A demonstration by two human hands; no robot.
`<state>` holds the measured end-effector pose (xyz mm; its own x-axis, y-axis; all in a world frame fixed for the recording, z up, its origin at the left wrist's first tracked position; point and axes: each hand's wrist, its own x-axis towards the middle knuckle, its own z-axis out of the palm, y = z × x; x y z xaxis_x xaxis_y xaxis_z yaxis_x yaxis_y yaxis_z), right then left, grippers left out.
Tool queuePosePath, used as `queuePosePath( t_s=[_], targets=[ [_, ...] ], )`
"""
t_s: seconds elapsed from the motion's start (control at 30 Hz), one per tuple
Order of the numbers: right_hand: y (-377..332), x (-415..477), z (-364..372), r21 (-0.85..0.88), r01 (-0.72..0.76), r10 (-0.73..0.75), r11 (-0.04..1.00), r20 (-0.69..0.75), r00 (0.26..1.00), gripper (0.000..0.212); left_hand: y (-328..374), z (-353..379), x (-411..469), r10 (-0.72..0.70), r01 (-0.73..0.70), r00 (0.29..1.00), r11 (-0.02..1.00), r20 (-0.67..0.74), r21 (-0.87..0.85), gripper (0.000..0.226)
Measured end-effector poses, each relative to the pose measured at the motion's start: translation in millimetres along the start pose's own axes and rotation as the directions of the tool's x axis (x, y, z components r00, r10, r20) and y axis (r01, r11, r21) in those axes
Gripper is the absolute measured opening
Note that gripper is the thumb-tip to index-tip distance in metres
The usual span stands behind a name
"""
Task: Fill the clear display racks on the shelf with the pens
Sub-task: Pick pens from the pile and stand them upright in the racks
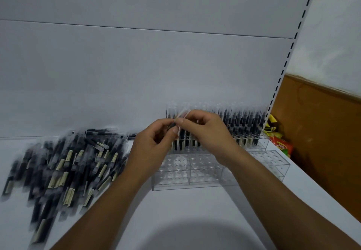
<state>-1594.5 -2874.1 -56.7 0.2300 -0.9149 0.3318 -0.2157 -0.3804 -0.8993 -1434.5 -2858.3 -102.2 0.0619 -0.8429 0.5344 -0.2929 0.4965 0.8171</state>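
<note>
Holding one pen [178,119] between both hands, you have it tilted above the clear display racks [195,169], in front of the filled rear rows.

Left hand [154,140]: fingers curled, thumb and fingertips pinching the pen's lower, darker end.

Right hand [205,132]: thumb and forefinger pinching the upper, paler end. The grip is blurred by motion, so you cannot tell finer finger placement.

Racks: they sit on the white shelf [175,210], near its right end and against the back panel [136,64]. The rear tiers carry standing pens [244,124], upright and packed side by side. The front tier shows bare round holes, as does the clear section to the right [270,158].

Stock: a loose pile of pens [64,161] lies flat on the shelf to the left of your left forearm, well apart from the racks. The barrels are dark with pale labels and criss-cross each other.

Surroundings: a slotted upright [289,54] borders the back panel on the right. Beyond it, colourful packets [281,144] sit against a brown wall panel [322,132].
</note>
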Motion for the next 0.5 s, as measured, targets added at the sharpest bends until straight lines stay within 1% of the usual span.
queuePosePath(
  t_s=[0.03,0.1,0.13,0.17,0.23,0.27,0.37,0.43,0.5],
  targets=[
    [-1,2,-4,0.04,-0.007,0.009,0.999,-0.033,0.999,0.011,0,-1,0,0.0,0.002,1.0,0.999,-0.031,0.054,0.016],
    [-5,7,-17,0.123,-0.02,0.037,0.992,-0.138,0.99,0.009,-3,-5,2,-0.022,0.039,0.995,0.981,-0.092,0.192,0.037],
    [-6,10,-24,0.136,-0.02,0.046,0.991,-0.191,0.981,0.009,-4,-6,3,-0.045,0.069,0.994,0.964,-0.099,0.256,0.048],
    [-7,13,-31,0.106,-0.011,0.036,0.994,-0.235,0.971,0.008,-5,-8,3,-0.083,0.102,0.994,0.945,-0.075,0.311,0.059],
    [-7,17,-40,-0.048,0.022,-0.035,0.999,-0.282,0.959,0.01,-8,-8,2,-0.191,0.168,0.981,0.904,0.019,0.393,0.078],
    [-6,19,-42,-0.133,0.039,-0.075,0.99,-0.283,0.956,0.012,-9,-8,2,-0.243,0.198,0.968,0.891,0.061,0.408,0.082],
    [-3,22,-41,-0.31,0.064,-0.144,0.949,-0.243,0.959,0.012,-14,-8,1,-0.325,0.251,0.937,0.881,0.128,0.402,0.082],
    [-1,24,-38,-0.404,0.073,-0.165,0.912,-0.199,0.966,0.01,-15,-9,0,-0.344,0.262,0.93,0.87,0.133,0.417,0.081],
    [1,26,-36,-0.48,0.087,-0.177,0.873,-0.145,0.973,0.01,-17,-9,0,-0.35,0.271,0.929,0.862,0.117,0.429,0.074]
  ],
)
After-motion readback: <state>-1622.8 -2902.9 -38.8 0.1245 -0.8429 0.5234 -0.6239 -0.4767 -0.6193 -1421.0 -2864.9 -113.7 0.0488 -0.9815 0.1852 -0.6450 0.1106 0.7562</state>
